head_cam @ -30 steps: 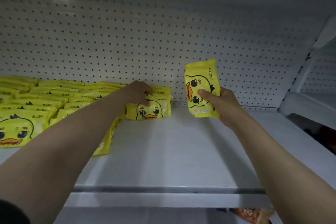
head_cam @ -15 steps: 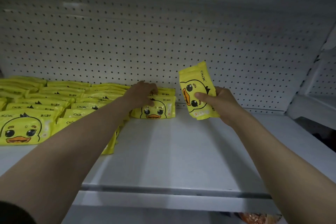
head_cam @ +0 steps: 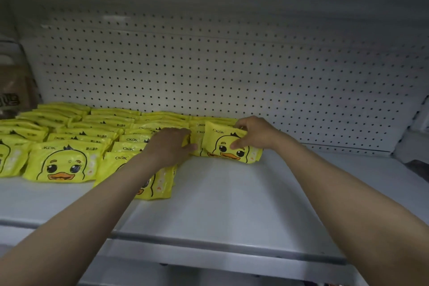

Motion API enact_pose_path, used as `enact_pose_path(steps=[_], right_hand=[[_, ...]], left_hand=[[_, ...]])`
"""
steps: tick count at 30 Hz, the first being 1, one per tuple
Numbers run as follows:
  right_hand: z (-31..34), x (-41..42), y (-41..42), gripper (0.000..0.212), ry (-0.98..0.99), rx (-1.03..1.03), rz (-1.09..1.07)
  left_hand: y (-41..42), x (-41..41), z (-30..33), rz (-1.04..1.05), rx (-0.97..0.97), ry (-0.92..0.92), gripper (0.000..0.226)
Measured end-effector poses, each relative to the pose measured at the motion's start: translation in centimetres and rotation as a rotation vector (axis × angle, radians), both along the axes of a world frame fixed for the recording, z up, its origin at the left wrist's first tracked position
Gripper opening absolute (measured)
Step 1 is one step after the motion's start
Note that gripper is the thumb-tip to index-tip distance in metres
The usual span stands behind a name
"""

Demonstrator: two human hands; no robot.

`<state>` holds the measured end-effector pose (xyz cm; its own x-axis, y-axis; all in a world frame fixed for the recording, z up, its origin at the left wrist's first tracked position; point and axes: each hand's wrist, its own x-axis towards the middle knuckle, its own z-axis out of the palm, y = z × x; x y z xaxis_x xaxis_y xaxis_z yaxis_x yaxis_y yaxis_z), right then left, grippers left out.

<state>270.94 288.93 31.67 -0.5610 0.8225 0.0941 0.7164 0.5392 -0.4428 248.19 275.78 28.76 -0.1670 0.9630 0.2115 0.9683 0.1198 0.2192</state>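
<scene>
Rising behind, the pegboard [head_cam: 232,72]: white, dotted with holes, closing the back.
Shelf [head_cam: 232,204]: pale grey, with both my forearms reaching over it.
Rows of packets [head_cam: 62,162]: yellow duck packs, filling the left side.
Left hand [head_cam: 170,146]: fingers stretched fairly flat, pressing the rows' right end.
Right hand [head_cam: 255,133]: fingers over the top edge, thumb on the duck's face, holding the packet.
Packet [head_cam: 216,137]: standing on its long edge on the shelf, at the rows' right end, against the pack behind.

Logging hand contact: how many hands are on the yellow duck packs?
2: the left hand rests on the packs mid-shelf; the right hand grips the rightmost duck pack beside it.
</scene>
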Motion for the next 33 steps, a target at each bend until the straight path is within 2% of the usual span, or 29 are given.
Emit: enact_pose_path(steps=[6,10,15,21,24,27,33], right_hand=[[-1.5,-3.1,-0.2,0.063,-0.1,0.017,0.071],[-1.6,-3.9,-0.7,0.059,-0.143,0.129,0.035],[-2.3,-4.3,-1.7,0.085,-0.22,0.217,-0.005],[-2.8,-4.8,-2.8,0.092,-0.174,0.415,-0.06],[-3.4,-5.1,-3.2,0.089,-0.199,0.496,-0.066],[-4.1,-5.3,-3.7,0.08,-0.254,0.485,-0.084],[-4.4,-5.5,-5.6,0.084,-0.276,0.408,-0.166]], left_hand=[[-1.2,0.5,-0.6,-0.009,0.048,0.08,0.055],[-1.2,0.8,-0.8,0.009,0.062,0.102,0.055],[-1.2,0.7,-1.0,0.019,0.093,0.089,0.052],[-1.0,0.3,-1.4,0.007,0.118,0.063,0.054],[-1.0,0.3,-1.4,0.002,0.13,0.066,0.053],[-1.0,0.1,-1.4,-0.009,0.129,0.063,0.054],[-1.5,0.2,-0.5,-0.001,0.084,0.05,0.056]])
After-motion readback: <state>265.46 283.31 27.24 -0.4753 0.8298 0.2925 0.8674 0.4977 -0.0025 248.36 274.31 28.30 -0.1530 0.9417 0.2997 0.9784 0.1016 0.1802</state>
